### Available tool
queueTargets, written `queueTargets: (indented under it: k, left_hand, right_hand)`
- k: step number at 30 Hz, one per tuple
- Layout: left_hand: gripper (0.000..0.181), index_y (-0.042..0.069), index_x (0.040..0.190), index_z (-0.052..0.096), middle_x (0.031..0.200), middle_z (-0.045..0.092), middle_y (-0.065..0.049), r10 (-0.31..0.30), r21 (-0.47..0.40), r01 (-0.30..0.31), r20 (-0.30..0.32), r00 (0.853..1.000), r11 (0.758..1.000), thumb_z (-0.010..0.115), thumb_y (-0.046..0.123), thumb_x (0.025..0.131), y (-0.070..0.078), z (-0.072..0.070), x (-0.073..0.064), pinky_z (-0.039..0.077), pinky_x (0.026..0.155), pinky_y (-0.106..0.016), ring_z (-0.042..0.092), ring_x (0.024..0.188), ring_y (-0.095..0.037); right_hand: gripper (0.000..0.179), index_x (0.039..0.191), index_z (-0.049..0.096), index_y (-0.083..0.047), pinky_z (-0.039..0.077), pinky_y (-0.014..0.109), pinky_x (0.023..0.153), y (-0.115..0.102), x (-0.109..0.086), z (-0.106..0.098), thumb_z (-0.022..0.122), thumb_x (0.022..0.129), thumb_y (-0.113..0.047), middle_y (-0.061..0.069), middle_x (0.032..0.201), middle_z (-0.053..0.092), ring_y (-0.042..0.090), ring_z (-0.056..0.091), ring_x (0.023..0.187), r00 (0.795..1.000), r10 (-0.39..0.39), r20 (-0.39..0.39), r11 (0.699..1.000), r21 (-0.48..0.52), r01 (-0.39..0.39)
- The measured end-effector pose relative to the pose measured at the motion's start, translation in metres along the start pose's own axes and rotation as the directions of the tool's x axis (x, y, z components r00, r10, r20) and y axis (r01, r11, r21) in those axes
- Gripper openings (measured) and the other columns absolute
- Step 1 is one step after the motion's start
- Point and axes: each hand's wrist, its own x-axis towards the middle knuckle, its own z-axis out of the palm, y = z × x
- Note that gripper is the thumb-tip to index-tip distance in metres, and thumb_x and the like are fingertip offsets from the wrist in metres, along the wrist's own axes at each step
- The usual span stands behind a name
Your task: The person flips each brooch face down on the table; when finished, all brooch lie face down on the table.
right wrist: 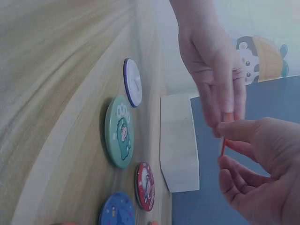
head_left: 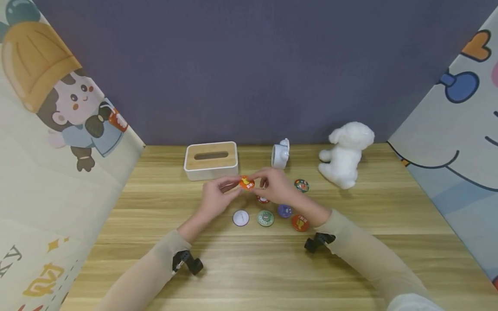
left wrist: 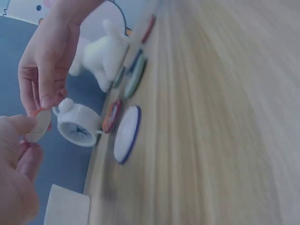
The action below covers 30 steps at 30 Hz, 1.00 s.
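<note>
An orange-red pin badge (head_left: 247,183) with a yellow figure is raised above the table, pinched by both hands. My left hand (head_left: 218,195) grips its left edge between thumb and fingers; my right hand (head_left: 275,185) holds the opposite edge. In the left wrist view the badge's pale back (left wrist: 39,127) shows. Below lie a badge turned back-up (head_left: 241,218), a green badge (head_left: 266,218), a purple-blue badge (head_left: 285,211) and another orange-red badge (head_left: 301,223). A red badge (head_left: 263,199) is partly hidden by the right hand, and a dark patterned badge (head_left: 301,185) lies beyond the right wrist.
A white tissue box (head_left: 211,160) with a wooden top stands at the back, behind the left hand. A white alarm clock (head_left: 280,154) stands behind the right hand, and a white plush toy (head_left: 347,154) sits farther right. Printed panels and a dark wall enclose the wooden table (head_left: 249,276).
</note>
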Motion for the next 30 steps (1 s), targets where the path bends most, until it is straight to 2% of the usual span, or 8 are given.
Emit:
queueTargets:
  k: [5,9,11,14,18,24,30]
  left_hand:
    - [0.028,-0.009,0.113,0.076,0.118,0.077,-0.027,0.053,-0.076,-0.060,-0.091,0.994,0.995,0.082,-0.009,0.086,0.008,0.003,0.003,0.063,0.097,-0.034,0.077,0.111,-0.041]
    - [0.029,-0.009,0.114,0.075,0.119,0.077,-0.027,0.062,-0.103,-0.077,-0.141,0.988,0.992,0.083,-0.009,0.085,0.011,0.005,0.004,0.064,0.097,-0.035,0.079,0.108,-0.031]
    - [0.029,-0.008,0.114,0.075,0.120,0.077,-0.027,0.062,-0.106,-0.079,-0.152,0.986,0.991,0.082,-0.009,0.085,0.013,0.005,0.004,0.063,0.097,-0.034,0.079,0.108,-0.029]
    - [0.031,-0.009,0.116,0.074,0.122,0.076,-0.027,0.079,-0.108,-0.096,-0.157,0.984,0.989,0.081,-0.010,0.086,0.015,0.006,0.004,0.062,0.100,-0.035,0.078,0.111,-0.035]
    - [0.034,-0.010,0.118,0.073,0.126,0.074,-0.028,0.129,-0.096,-0.145,-0.159,0.979,0.985,0.080,-0.013,0.085,0.015,0.007,0.004,0.060,0.105,-0.036,0.074,0.117,-0.041]
    - [0.041,-0.007,0.123,0.073,0.124,0.072,-0.025,0.207,-0.033,-0.215,-0.160,0.965,0.976,0.083,-0.011,0.084,0.015,0.009,0.003,0.061,0.104,-0.036,0.072,0.114,-0.034]
    - [0.049,0.000,0.126,0.075,0.121,0.075,-0.016,0.269,0.148,-0.245,-0.169,0.948,0.958,0.090,-0.002,0.079,0.013,0.009,0.001,0.059,0.105,-0.028,0.074,0.107,-0.032]
  right_hand:
    - [0.029,0.119,0.081,-0.008,0.059,0.019,0.062,-0.005,-0.002,-0.004,0.085,0.091,-0.015,0.011,0.113,0.081,0.006,0.068,0.072,0.997,-0.029,-0.072,0.999,0.042,0.032]
    - [0.025,0.116,0.082,-0.009,0.060,0.020,0.062,-0.011,-0.002,-0.006,0.084,0.093,-0.017,0.011,0.111,0.082,0.007,0.070,0.072,0.994,-0.039,-0.101,0.997,0.065,0.045]
    - [0.024,0.115,0.083,-0.010,0.060,0.021,0.061,-0.013,-0.003,-0.008,0.084,0.093,-0.017,0.010,0.109,0.082,0.008,0.070,0.070,0.993,-0.033,-0.113,0.996,0.078,0.042]
    - [0.023,0.115,0.083,-0.011,0.057,0.021,0.057,-0.015,-0.002,-0.009,0.084,0.093,-0.017,0.010,0.106,0.083,0.008,0.068,0.067,0.990,-0.022,-0.139,0.995,0.094,0.035]
    - [0.022,0.116,0.083,-0.011,0.053,0.020,0.053,-0.016,-0.002,-0.010,0.082,0.095,-0.016,0.010,0.102,0.083,0.010,0.067,0.064,0.986,-0.007,-0.164,0.994,0.104,0.025]
    - [0.018,0.112,0.083,-0.007,0.055,0.022,0.056,-0.017,-0.001,-0.010,0.080,0.096,-0.015,0.012,0.100,0.083,0.018,0.069,0.066,0.983,0.023,-0.182,0.991,0.137,0.002]
    - [0.023,0.117,0.081,-0.006,0.057,0.022,0.058,-0.018,-0.001,-0.008,0.079,0.096,-0.014,0.010,0.094,0.083,0.013,0.068,0.067,0.983,0.051,-0.178,0.987,0.161,-0.022]
